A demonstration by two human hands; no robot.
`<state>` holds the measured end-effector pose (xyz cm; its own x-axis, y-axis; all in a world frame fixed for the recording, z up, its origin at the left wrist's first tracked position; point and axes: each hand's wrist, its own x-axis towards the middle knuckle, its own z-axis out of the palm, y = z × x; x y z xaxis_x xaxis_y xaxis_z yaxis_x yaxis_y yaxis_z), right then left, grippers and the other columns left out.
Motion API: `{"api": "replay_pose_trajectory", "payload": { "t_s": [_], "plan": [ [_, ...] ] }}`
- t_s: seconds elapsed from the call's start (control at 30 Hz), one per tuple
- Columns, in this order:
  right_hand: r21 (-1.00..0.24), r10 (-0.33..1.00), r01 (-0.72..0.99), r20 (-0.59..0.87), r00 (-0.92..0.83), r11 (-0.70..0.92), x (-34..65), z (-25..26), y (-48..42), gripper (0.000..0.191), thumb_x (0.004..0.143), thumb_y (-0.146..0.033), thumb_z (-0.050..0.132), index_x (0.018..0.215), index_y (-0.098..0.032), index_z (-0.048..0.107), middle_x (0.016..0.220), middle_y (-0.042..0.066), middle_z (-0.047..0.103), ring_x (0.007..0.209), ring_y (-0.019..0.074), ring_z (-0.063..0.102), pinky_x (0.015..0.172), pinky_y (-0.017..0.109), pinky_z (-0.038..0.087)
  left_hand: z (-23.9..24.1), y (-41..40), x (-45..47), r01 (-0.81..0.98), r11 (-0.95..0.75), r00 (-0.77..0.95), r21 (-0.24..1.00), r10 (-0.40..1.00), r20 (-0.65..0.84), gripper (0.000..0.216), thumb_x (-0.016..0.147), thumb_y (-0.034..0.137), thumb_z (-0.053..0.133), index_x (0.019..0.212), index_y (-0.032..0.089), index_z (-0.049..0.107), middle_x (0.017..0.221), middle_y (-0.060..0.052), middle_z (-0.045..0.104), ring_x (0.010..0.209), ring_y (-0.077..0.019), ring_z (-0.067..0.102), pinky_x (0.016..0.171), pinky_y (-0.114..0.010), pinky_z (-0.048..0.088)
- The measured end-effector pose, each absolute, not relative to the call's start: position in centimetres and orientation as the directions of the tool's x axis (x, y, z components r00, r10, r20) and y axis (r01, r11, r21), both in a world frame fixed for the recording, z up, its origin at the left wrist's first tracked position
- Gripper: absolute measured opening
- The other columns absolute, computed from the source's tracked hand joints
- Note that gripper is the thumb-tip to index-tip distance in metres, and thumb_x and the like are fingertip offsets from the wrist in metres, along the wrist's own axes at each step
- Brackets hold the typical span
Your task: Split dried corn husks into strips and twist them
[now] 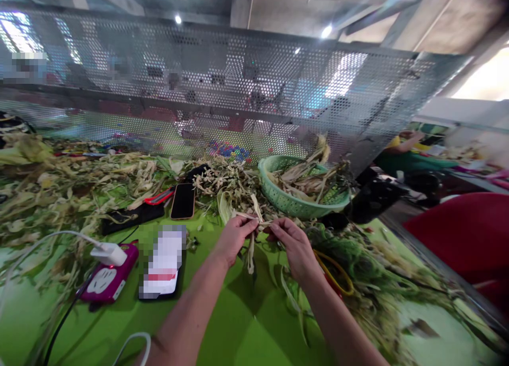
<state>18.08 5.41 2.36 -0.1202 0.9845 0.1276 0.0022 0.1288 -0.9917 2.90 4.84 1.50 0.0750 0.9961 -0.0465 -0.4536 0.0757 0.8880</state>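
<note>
My left hand (235, 234) and my right hand (292, 242) are raised side by side over the green table (234, 323). Both pinch a pale dried husk strip (251, 249), whose loose end hangs down between them. The fingers of each hand are closed on it. Just beyond my hands lies a heap of dried husks (230, 188). A green plastic basket (292, 201) filled with husks stands behind my right hand.
Phones (183, 200) lie left of the heap. A purple power strip with a white plug (109, 273) and cables sits at the near left. More husks cover the far left. A perforated metal screen (238, 85) stands behind. A yellow-handled tool (338, 276) lies at right.
</note>
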Motion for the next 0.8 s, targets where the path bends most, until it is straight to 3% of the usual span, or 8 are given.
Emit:
{"api": "replay_pose_trajectory", "payload": {
  "t_s": [0.3,0.47,0.6,0.8],
  "plan": [
    [-0.992,0.987,-0.12,0.05,-0.15,0.032,17.3,2.5,4.9,0.029,0.071,-0.039,0.073,0.084,-0.021,0.054,0.069,-0.002,0.056,0.057,0.0115,0.049,0.052,0.023,0.039,1.7,5.1,3.1,-0.592,0.089,0.001,0.801,0.994,-0.109,0.041,0.058,0.035,0.081,0.088,0.012,0.064,0.074,-0.003,0.067,0.062,-0.0098,0.057,0.064,-0.023,0.043],
    [-0.995,0.975,-0.078,0.081,-0.207,0.066,17.0,1.9,5.1,0.036,0.064,-0.031,0.079,0.09,-0.022,0.056,0.08,0.0,0.062,0.07,0.0146,0.057,0.063,0.026,0.045,1.3,5.2,3.4,-0.631,0.064,-0.02,0.773,0.995,-0.099,0.037,0.063,0.034,0.078,0.088,0.012,0.063,0.072,-0.004,0.068,0.064,-0.0111,0.06,0.061,-0.022,0.043],
    [-0.997,0.963,-0.063,0.05,-0.267,0.034,16.9,1.3,5.5,0.037,0.062,-0.031,0.079,0.091,-0.022,0.058,0.085,0.001,0.065,0.078,0.0186,0.059,0.071,0.03,0.047,1.1,5.0,3.7,-0.715,0.108,0.007,0.691,0.989,-0.147,0.033,0.06,0.029,0.079,0.083,0.012,0.064,0.067,-0.002,0.067,0.052,-0.0064,0.053,0.052,-0.018,0.04],
    [-0.996,0.951,0.017,0.075,-0.301,0.084,17.1,1.0,5.6,0.031,0.065,-0.034,0.075,0.089,-0.02,0.061,0.089,0.004,0.066,0.085,0.0219,0.059,0.078,0.034,0.045,1.8,4.7,3.3,-0.767,0.173,0.03,0.617,0.971,-0.236,0.029,0.061,0.023,0.079,0.083,0.013,0.064,0.066,-0.001,0.065,0.05,-0.0069,0.056,0.049,-0.018,0.044]
  ]
}}
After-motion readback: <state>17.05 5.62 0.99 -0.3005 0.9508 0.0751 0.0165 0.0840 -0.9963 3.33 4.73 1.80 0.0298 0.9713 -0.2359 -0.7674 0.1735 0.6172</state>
